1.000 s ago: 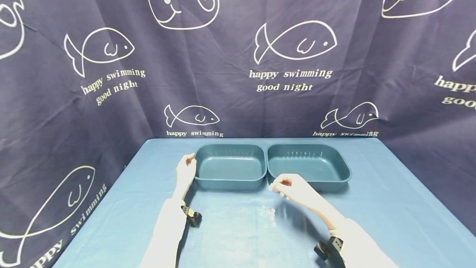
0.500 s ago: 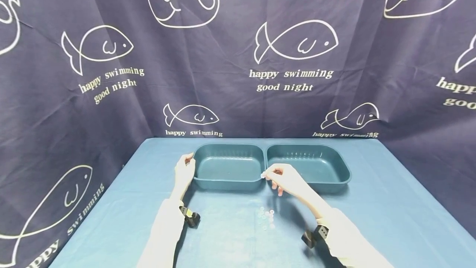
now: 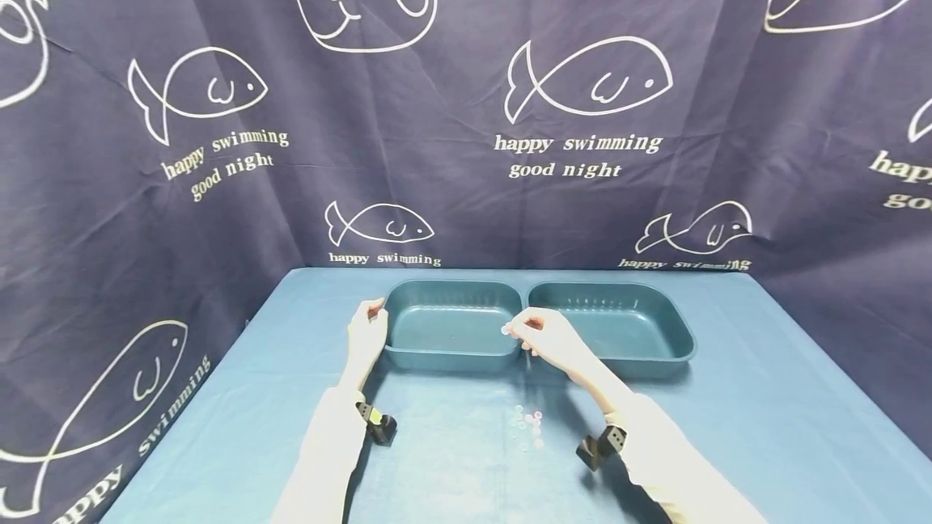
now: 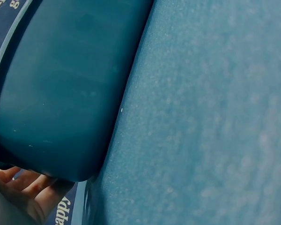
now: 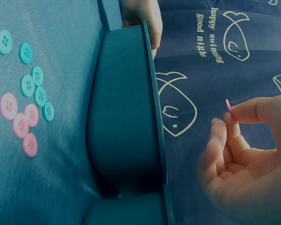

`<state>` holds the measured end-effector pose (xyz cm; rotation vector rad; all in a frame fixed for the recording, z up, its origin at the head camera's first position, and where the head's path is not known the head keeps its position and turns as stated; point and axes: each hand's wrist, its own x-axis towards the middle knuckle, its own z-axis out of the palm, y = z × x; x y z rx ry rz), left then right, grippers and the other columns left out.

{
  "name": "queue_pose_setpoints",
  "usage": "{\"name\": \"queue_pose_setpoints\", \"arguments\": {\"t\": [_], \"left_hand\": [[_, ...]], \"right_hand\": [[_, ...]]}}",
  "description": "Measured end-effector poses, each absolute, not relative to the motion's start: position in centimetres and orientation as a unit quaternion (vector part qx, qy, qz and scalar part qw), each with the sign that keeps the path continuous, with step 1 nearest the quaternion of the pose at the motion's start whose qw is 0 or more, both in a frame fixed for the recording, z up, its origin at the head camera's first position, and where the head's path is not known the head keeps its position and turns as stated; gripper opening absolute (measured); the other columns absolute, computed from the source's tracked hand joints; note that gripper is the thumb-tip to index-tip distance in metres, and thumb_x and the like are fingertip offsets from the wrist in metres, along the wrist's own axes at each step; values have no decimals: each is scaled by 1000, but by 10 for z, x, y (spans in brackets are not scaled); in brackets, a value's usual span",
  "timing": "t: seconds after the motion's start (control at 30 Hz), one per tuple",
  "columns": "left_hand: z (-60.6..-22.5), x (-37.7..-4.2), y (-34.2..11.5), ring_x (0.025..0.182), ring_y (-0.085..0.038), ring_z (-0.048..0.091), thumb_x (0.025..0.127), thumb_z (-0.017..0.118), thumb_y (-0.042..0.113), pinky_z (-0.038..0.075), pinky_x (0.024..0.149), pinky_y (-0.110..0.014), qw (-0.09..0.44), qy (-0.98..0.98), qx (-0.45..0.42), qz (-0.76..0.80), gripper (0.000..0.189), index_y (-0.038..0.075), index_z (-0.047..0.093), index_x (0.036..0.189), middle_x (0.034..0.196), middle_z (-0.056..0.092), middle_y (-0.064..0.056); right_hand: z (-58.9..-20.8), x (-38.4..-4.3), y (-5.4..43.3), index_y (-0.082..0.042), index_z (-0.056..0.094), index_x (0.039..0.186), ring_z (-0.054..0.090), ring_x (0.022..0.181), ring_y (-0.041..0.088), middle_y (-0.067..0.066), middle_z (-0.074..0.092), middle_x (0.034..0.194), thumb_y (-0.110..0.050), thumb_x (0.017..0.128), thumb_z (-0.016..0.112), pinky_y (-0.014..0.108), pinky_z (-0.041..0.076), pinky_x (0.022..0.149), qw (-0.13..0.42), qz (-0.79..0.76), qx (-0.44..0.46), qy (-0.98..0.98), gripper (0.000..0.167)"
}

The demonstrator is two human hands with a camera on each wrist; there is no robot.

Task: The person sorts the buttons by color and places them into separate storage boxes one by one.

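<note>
My right hand (image 3: pixel 551 338) pinches a small pink button (image 5: pixel 228 104) between thumb and index finger, its other fingers curled below. In the head view it is above the right end of the left dark teal bin (image 3: pixel 447 359), close to where the two bins meet. At that bin's far left end, my left hand (image 3: pixel 367 332) holds the end wall near the rim. The left wrist view shows its fingers (image 4: pixel 35 185) bent against the bin's end, partly hidden by it. Several pink buttons (image 5: pixel 8 106) and teal buttons (image 5: pixel 27 86) lie loose on the table in front of the bins.
A matching right bin (image 3: pixel 658 365) stands against the left one. Both are on a table with a light blue cloth (image 3: pixel 437 443). A dark curtain (image 3: pixel 466 103) with white fish drawings hangs behind and at the sides.
My right hand has moved left and away from me with the button, from in front of the right bin to over the left bin's right end. My left hand stays at the left bin.
</note>
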<state>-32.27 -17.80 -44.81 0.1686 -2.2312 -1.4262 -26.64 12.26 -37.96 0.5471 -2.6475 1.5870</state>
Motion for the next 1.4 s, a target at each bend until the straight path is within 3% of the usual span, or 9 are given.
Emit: {"name": "queue_pose_setpoints", "arguments": {"t": [0.23,0.47,0.97,1.4], "left_hand": [[-448,-323,-177,105,-38,60,87,52,2,46,93,-49,264,-815,55,-513,26,-4,59,112,113,63,-24],[-447,-323,-176,105,-38,61,88,51,2,47,93,-48,263,-817,54,-510,27,-4,59,112,112,63,-24],[-449,-324,-176,103,-38,61,88,51,1,48,91,-49,272,-814,46,-511,25,-5,59,111,113,63,-24],[-449,-325,-177,106,-36,60,88,51,5,46,94,-47,256,-814,63,-517,27,-3,60,113,111,64,-23]], "right_hand": [[-382,-275,115,-5,70,94,59,74,22,3,65,86,-17,90,58,23,47,61,-1,516,155,-842,18],[-383,-287,109,-2,69,94,55,68,11,1,65,82,-17,90,58,21,45,59,7,521,155,-839,19],[-395,-304,95,-4,71,89,53,65,11,-2,62,73,-16,85,62,22,42,58,12,516,128,-847,16],[-401,-317,78,2,70,91,44,56,6,-7,48,59,-18,83,66,19,36,51,11,518,130,-846,22]]}}
